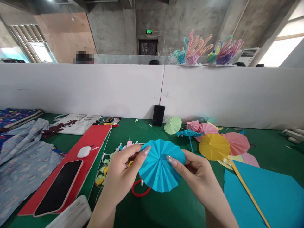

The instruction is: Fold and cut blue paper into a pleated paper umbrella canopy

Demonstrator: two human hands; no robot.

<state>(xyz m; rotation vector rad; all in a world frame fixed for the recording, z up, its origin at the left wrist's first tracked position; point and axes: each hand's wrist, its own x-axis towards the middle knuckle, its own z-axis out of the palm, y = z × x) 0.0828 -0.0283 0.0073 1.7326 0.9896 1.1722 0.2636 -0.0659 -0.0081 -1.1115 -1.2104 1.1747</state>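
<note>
A blue pleated paper disc [160, 177] with folds fanning out from its centre is held up over the green table. My left hand [128, 169] pinches its left edge, thumb in front and fingers behind. On the right edge, my right hand [196, 171] pinches it the same way, the thumb lying on the pleats near the centre. Below the disc, partly hidden, are red-handled scissors [141, 193]. Finished-looking paper umbrellas lie behind: a light green one [173, 125], a blue one [189, 133] with a stick, a yellow one [214, 146] and pink ones [235, 143].
Blue paper sheets [268, 186] with a yellow strip [249, 193] lie at right. At left are a red board [92, 139], a phone [59, 186], a white earphone case [84, 152] and patterned cloth [26, 171]. Another phone [158, 115] leans against the white partition [95, 90].
</note>
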